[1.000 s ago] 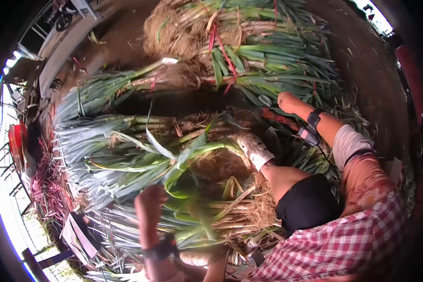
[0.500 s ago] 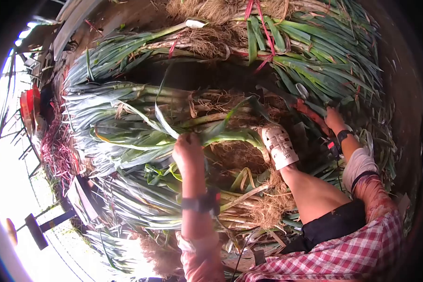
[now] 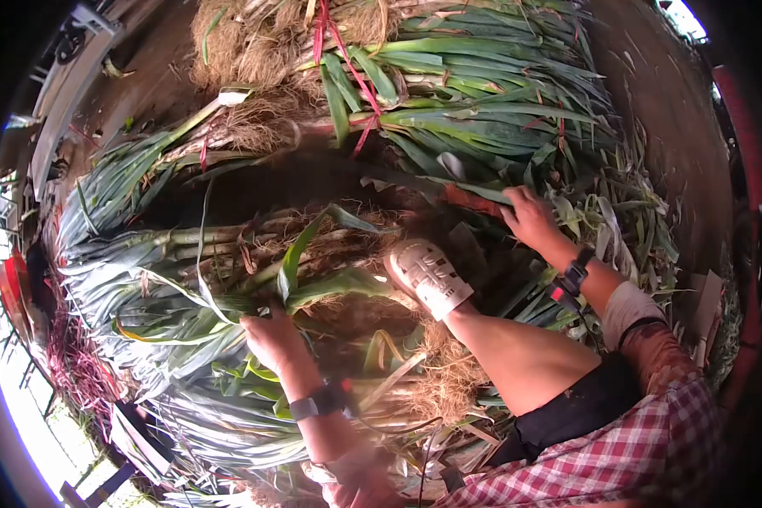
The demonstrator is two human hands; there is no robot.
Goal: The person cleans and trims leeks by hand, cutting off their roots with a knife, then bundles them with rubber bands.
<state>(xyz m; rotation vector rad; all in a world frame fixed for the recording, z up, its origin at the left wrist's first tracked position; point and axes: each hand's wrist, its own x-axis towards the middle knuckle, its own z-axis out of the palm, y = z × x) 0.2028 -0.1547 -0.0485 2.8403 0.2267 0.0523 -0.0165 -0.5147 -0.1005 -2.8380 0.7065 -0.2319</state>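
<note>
Leafy leeks lie in bundles, and my left hand is closed around green leaves of a leek at the middle left. That leek's root end lies by a white clog on my foot. At the upper right, my right hand has its fingers closed at the end of a reddish-brown handle. A long dark strip, perhaps a blade, runs left from this handle. A green leaf passes close above the handle; the fingertips partly hide the contact.
Tied leeks with red string lie across the top. More leeks with tan roots lie below my foot. Red string scraps are at the left, brown ground at the right, and a red object at the far left.
The view has shifted, so the leeks and my foot appear farther left. The reddish-brown handle now lies more level. My left hand remains on the leaves.
</note>
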